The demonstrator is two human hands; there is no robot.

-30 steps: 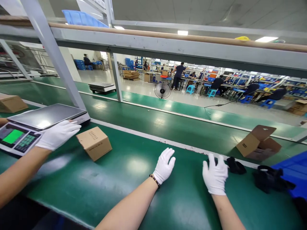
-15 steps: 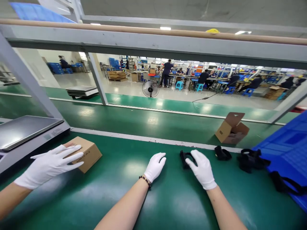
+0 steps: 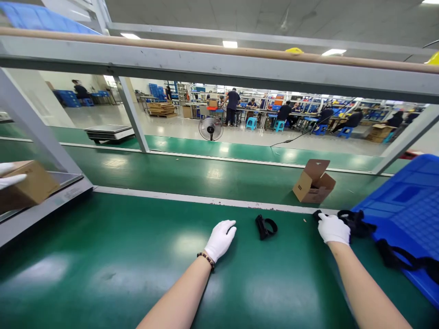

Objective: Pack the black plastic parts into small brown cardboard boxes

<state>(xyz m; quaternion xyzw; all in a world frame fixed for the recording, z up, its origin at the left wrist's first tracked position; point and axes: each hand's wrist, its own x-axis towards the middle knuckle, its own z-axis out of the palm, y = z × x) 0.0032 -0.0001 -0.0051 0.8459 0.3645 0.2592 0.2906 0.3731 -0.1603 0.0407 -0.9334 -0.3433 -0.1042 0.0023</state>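
Observation:
My left hand (image 3: pixel 221 237), in a white glove, lies palm down on the green belt (image 3: pixel 144 256) with nothing in it. A black strap loop (image 3: pixel 265 226) rests on the belt just to its right, not touched. My right hand (image 3: pixel 332 227), also gloved, is stretched out to the right, fingers curled over a small black strap piece (image 3: pixel 316 213). A bigger black bundle of straps (image 3: pixel 358 221) lies right behind that hand. At the far left edge a co-worker's gloved hand (image 3: pixel 7 176) holds a closed cardboard box (image 3: pixel 30 187) above a scale platform (image 3: pixel 65 180).
An open cardboard box (image 3: pixel 313 185) sits on the far belt. A blue crate (image 3: pixel 408 205) fills the right side, with black straps (image 3: pixel 404 260) hanging over its edge. Grey frame posts (image 3: pixel 132 114) and a beam cross overhead. A fan (image 3: pixel 210 128) and seated people are far behind.
My right hand left the black loop and moved right onto the small strap piece. The co-worker lifted the cardboard box off the belt toward the scale. My view turned right.

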